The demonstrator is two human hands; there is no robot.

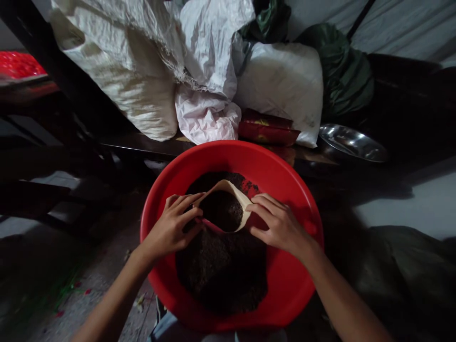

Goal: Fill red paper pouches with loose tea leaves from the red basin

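Observation:
A paper bag (245,219) with a pale inner side stands with its mouth held wide, dark crumbly material inside it. My left hand (178,221) pinches the left corner of its rim, and my right hand (276,219) grips the right corner. Both hands are over a large red basin (292,285). Loose dark material (221,270), like soil or tea, lies across the basin's bottom, around the bag. The lower part of the bag is hidden from view.
Behind the basin, white woven sacks (142,85) and a dark green sack (342,71) rest on a dark bench (142,148). Dark red packets (267,129) lie there beside a shiny metal bowl (352,141). Red items (21,64) sit at the far left.

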